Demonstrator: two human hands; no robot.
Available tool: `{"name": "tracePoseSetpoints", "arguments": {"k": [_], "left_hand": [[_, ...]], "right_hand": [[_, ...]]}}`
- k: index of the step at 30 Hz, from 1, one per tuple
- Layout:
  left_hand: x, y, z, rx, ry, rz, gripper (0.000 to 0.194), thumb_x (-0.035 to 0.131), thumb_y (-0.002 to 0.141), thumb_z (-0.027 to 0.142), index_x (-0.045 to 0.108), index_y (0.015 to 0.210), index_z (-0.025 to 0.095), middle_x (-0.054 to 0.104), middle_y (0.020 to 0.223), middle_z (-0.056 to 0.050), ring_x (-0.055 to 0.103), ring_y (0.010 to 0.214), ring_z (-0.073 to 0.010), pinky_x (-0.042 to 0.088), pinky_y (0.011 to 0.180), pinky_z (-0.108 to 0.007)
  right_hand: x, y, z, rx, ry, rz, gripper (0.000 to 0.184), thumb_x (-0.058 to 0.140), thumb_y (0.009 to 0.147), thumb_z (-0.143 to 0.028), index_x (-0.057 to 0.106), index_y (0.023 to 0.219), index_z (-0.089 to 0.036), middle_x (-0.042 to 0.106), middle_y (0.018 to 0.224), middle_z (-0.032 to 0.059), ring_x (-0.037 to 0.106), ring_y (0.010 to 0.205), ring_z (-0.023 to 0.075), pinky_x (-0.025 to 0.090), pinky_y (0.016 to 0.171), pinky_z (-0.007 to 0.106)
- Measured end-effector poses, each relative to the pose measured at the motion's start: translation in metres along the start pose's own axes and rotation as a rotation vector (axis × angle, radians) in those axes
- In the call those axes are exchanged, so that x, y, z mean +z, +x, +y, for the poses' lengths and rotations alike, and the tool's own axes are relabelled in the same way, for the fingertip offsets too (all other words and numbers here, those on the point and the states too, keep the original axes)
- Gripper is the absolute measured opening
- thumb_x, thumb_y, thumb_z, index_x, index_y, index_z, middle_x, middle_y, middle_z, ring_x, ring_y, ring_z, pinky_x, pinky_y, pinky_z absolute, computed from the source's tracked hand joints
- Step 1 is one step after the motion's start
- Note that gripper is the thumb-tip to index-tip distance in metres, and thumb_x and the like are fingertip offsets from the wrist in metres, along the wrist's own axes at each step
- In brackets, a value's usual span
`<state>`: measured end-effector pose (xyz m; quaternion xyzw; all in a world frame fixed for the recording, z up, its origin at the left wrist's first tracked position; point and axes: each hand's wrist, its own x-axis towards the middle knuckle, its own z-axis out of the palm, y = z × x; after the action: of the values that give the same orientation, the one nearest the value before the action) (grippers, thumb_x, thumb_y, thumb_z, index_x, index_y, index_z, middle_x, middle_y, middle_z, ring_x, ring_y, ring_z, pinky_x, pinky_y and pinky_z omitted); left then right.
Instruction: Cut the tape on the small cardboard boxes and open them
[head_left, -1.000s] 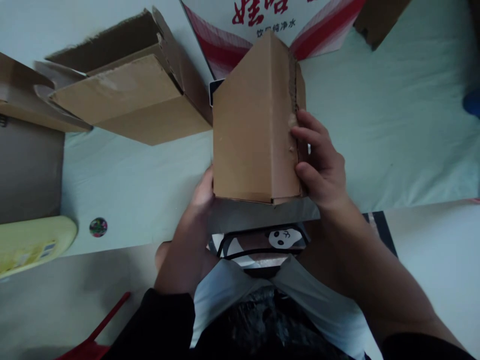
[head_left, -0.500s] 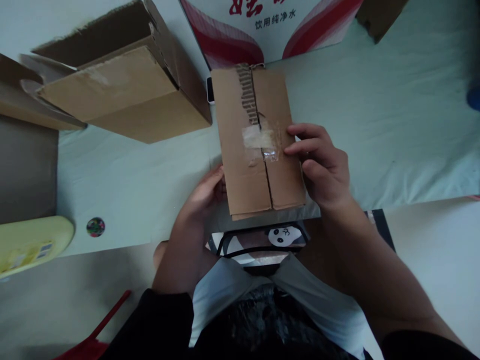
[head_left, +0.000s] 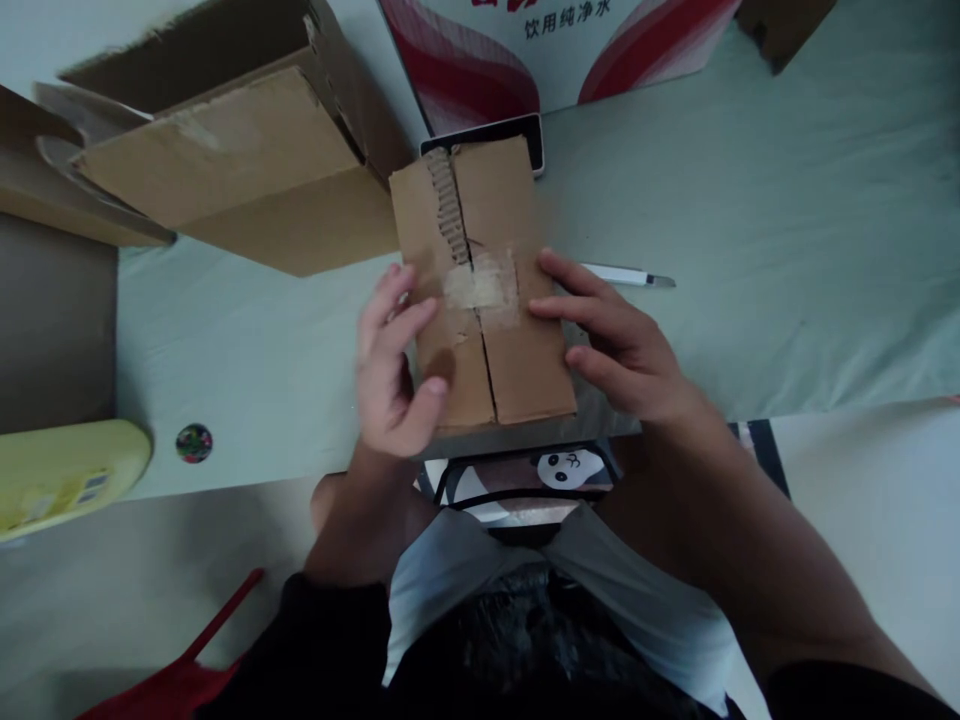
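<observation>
A brown box (head_left: 521,350) sits on the green cloth (head_left: 750,250), between the two hands, with clear tape (head_left: 480,287) across the crack on top. The left hand (head_left: 394,370) has its fingers spread over the box's left edge. The right hand (head_left: 626,345) has its fingers apart too, touching the right edge. A white cutter (head_left: 626,275) lies just past the right hand. A bigger box (head_left: 247,150) stands on the left.

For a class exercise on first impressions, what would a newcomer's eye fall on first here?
First, the taped cardboard box in the middle, with the left hand and right hand at either side. Next, the red-and-white carton behind it, at the top. Then the knife on the green cloth, just beyond the right hand.
</observation>
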<state>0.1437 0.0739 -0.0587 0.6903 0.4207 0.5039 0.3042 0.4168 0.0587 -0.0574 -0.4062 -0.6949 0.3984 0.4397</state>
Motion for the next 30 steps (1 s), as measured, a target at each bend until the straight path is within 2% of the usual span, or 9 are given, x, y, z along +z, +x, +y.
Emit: {"name": "tracePoseSetpoints", "arguments": {"k": [3,7,11,16,21,24,26,28,30], "left_hand": [[-0.001,0.001,0.006,0.058,0.066,-0.218,0.046,0.065,0.097,0.066,0.076,0.131,0.037,0.063,0.158,-0.004,0.036,0.166,-0.0399,0.02,0.139,-0.064],[-0.002,0.001,0.004,0.009,0.033,-0.195,0.05,0.067,0.093,0.069,0.079,0.126,0.033,0.065,0.155,-0.006,0.037,0.164,-0.0419,0.017,0.14,-0.064],[0.001,0.003,0.003,-0.021,0.007,-0.172,0.054,0.072,0.087,0.075,0.082,0.118,0.032,0.068,0.147,-0.007,0.04,0.162,-0.0441,0.018,0.138,-0.068],[0.001,0.003,0.006,-0.064,-0.008,-0.145,0.057,0.074,0.084,0.077,0.081,0.115,0.03,0.07,0.143,-0.008,0.037,0.163,-0.0457,0.02,0.137,-0.069],[-0.005,-0.002,0.002,0.104,0.131,-0.24,0.055,0.056,0.101,0.069,0.072,0.139,0.033,0.062,0.157,-0.006,0.038,0.163,-0.043,0.021,0.136,-0.071],[-0.006,-0.005,0.0,0.216,0.255,-0.29,0.054,0.043,0.109,0.06,0.06,0.152,0.034,0.055,0.164,-0.007,0.035,0.165,-0.0395,0.025,0.136,-0.069],[-0.004,-0.007,0.002,0.265,0.308,-0.306,0.055,0.039,0.11,0.058,0.055,0.156,0.034,0.054,0.165,-0.008,0.036,0.165,-0.0391,0.027,0.136,-0.069],[-0.001,-0.008,0.006,0.288,0.337,-0.309,0.056,0.038,0.109,0.059,0.053,0.157,0.034,0.054,0.164,-0.009,0.038,0.163,-0.0395,0.028,0.135,-0.07],[0.001,-0.01,0.01,0.289,0.352,-0.312,0.056,0.04,0.108,0.06,0.055,0.155,0.034,0.056,0.162,-0.009,0.041,0.161,-0.0394,0.028,0.134,-0.071]], "right_hand": [[-0.004,-0.002,0.009,0.026,-0.046,0.115,0.044,0.059,0.098,-0.061,0.076,0.127,-0.033,0.07,0.15,0.0044,0.065,0.142,0.0301,0.053,0.119,0.054],[-0.013,-0.004,0.033,0.216,-0.445,0.385,0.034,0.06,0.096,-0.039,0.075,0.123,-0.027,0.078,0.126,0.0107,0.07,0.122,0.0329,0.054,0.111,0.058],[-0.012,-0.002,0.05,0.412,-0.795,0.275,0.045,0.066,0.084,-0.029,0.075,0.128,-0.023,0.075,0.127,0.0161,0.064,0.123,0.0413,0.051,0.104,0.066],[-0.007,0.006,0.053,0.575,-0.916,0.249,0.032,0.062,0.088,-0.026,0.079,0.114,-0.02,0.074,0.109,0.0175,0.066,0.11,0.0388,0.052,0.097,0.063],[-0.018,0.014,0.055,0.547,-0.676,0.355,0.025,0.061,0.089,-0.034,0.076,0.106,-0.021,0.071,0.097,0.0116,0.069,0.094,0.0303,0.055,0.094,0.051],[-0.022,0.027,0.053,0.416,-0.28,0.58,0.026,0.059,0.085,-0.038,0.068,0.103,-0.023,0.066,0.088,0.0054,0.062,0.074,0.0202,0.053,0.072,0.038],[-0.021,0.039,0.048,0.3,-0.023,0.792,0.026,0.057,0.078,-0.037,0.06,0.1,-0.024,0.059,0.081,0.0011,0.051,0.06,0.0147,0.044,0.057,0.031],[-0.021,0.05,0.04,0.197,0.14,0.989,0.025,0.054,0.068,-0.033,0.05,0.092,-0.027,0.046,0.072,-0.0047,0.04,0.051,0.0111,0.035,0.05,0.028],[-0.023,0.054,0.027,0.13,0.243,1.089,0.023,0.052,0.066,-0.033,0.037,0.083,-0.03,0.031,0.065,-0.009,0.032,0.047,0.0092,0.03,0.047,0.026]]}}
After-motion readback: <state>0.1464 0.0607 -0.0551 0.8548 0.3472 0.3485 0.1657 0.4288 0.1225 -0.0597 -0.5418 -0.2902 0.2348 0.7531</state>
